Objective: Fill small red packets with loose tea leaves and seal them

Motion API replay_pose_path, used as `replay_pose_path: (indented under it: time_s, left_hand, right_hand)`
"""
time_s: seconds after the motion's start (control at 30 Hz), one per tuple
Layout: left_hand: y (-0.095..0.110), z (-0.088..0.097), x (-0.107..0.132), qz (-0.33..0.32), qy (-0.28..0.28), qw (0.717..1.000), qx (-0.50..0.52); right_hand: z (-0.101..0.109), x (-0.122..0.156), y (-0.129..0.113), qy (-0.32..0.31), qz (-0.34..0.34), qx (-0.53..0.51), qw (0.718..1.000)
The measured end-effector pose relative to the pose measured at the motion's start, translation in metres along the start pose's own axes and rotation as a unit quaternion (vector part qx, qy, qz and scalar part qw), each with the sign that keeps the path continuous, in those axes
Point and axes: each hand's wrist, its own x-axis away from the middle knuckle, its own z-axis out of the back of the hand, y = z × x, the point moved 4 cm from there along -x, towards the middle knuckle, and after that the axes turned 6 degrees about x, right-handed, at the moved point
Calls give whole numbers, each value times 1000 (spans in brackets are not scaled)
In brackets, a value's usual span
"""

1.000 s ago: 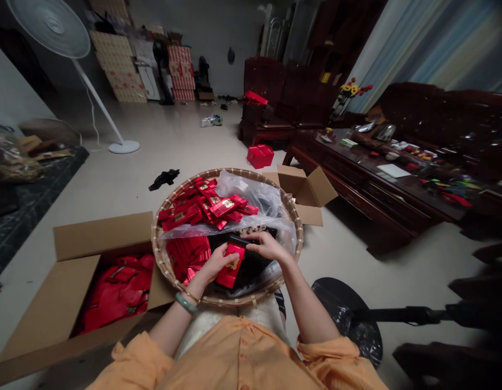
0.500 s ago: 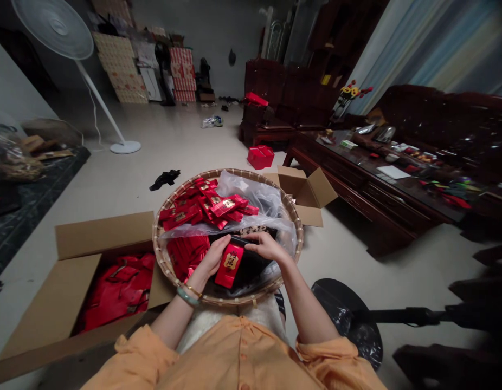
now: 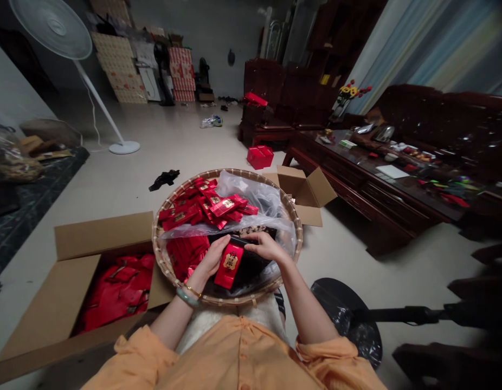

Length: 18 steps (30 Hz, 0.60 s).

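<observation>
My left hand is closed on the upper left edge of a red packet with gold and black lettering. Across the packet's top lies a short black bar-shaped tool, its exact kind not clear. My right hand grips the right end of that tool, fingers wrapped over it. Both hands are above a round woven bamboo basket on my lap. In its far half, red packets are heaped on clear plastic sheeting. More red packets are stacked beside my left hand.
At left, an open cardboard box holds red packets. Another open box stands beyond the basket, near a dark wooden table. A black round base lies to my right. A white fan stands far left.
</observation>
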Motion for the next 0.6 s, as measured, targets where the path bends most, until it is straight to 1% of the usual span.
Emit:
replay_pose_path:
  time_s: [0.37,0.6]
  left_hand:
    - [0,0,0,2,8,1000,-6]
    - [-1,1,0,1,2,1000,-9]
  right_hand:
    - [-2,-2,8,12,3,-5,1000]
    - [-2,-2,7,10,8,1,1000]
